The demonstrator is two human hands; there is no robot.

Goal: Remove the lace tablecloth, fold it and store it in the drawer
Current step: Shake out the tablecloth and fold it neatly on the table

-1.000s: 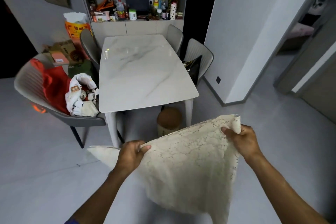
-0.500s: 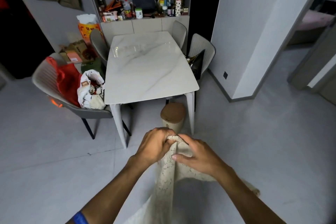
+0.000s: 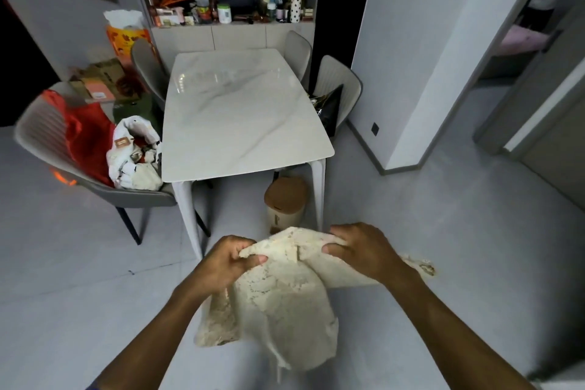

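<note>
The cream lace tablecloth hangs in front of me, doubled over, off the table. My left hand pinches its upper left edge. My right hand grips the upper right part, a short gap from the left hand. The cloth's lower part droops toward the floor, and one corner sticks out to the right behind my right wrist. The white marble table stands bare a little ahead. No drawer can be picked out with certainty.
Grey chairs surround the table; the left one carries a red cloth and a white bag. A small brown-lidded bin stands by the near right table leg. A cluttered shelf is behind. A wall corner is at right.
The cloth was stretched wide between my hands, then both hands came together and folded it. Now the hands are slightly apart again, holding the doubled cloth by its top.
</note>
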